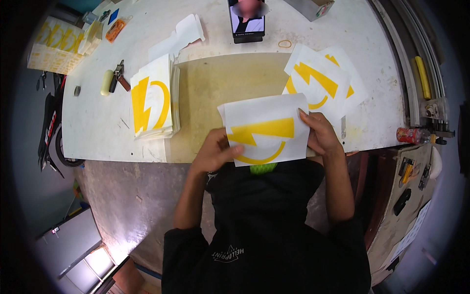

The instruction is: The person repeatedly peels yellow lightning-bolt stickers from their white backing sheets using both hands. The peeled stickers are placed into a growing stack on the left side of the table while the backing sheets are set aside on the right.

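Observation:
Both hands hold a white paper piece with a yellow printed design (267, 107) upright, tilted toward me, above the table's near edge. My left hand (215, 152) grips its left side, thumb on the front and fingers behind. On the right edge, my right hand (324, 134) pinches it with the thumb near the upper corner. Left of my hands lies a thick stack of similar printed papers (152, 98). Beyond my right hand, several loose printed papers (318, 81) overlap in a fanned heap. Under the held paper spreads a yellowish-brown sheet (208, 81) on the tabletop.
A phone (248, 22) stands at the far middle of the white table (98, 139). A plain paper piece (181, 36), keys (119, 73) and a rubber band (285, 43) lie around. More printed paper (54, 54) is stacked far left. A red-labelled bottle (411, 135) lies at right.

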Available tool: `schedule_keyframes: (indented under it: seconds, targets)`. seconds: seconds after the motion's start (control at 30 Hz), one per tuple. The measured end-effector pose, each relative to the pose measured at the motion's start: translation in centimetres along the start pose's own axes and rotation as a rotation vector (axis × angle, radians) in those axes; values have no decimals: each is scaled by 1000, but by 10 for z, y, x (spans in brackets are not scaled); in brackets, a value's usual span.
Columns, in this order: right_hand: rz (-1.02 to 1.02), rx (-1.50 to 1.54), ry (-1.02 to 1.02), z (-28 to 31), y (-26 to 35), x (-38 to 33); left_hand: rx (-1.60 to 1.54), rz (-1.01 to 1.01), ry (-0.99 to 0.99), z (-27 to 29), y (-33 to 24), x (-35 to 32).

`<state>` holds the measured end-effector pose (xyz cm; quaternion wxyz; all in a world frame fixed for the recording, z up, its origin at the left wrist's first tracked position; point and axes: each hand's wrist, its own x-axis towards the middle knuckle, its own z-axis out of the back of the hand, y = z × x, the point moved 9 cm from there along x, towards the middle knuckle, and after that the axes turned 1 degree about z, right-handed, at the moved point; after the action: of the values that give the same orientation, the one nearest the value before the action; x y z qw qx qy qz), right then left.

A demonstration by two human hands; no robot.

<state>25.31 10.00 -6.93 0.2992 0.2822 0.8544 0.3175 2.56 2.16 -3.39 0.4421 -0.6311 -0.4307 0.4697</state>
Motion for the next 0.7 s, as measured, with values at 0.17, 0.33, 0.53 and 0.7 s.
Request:
schedule_keyframes:
  seconds: [0.17, 0.33, 0.53, 0.7]
  targets:
    - [254, -145, 100, -18, 21, -7, -407, 173, -233, 21, 22, 31]
    - [243, -565, -17, -25, 24, -21, -585, 93, -265, 17, 7, 41]
    - [409, -500, -255, -11, 33, -27, -81, -167, -19, 3, -18, 21]
    - [431, -539, -390, 4, 31, -19, 43, -111, -270, 15, -2, 19]
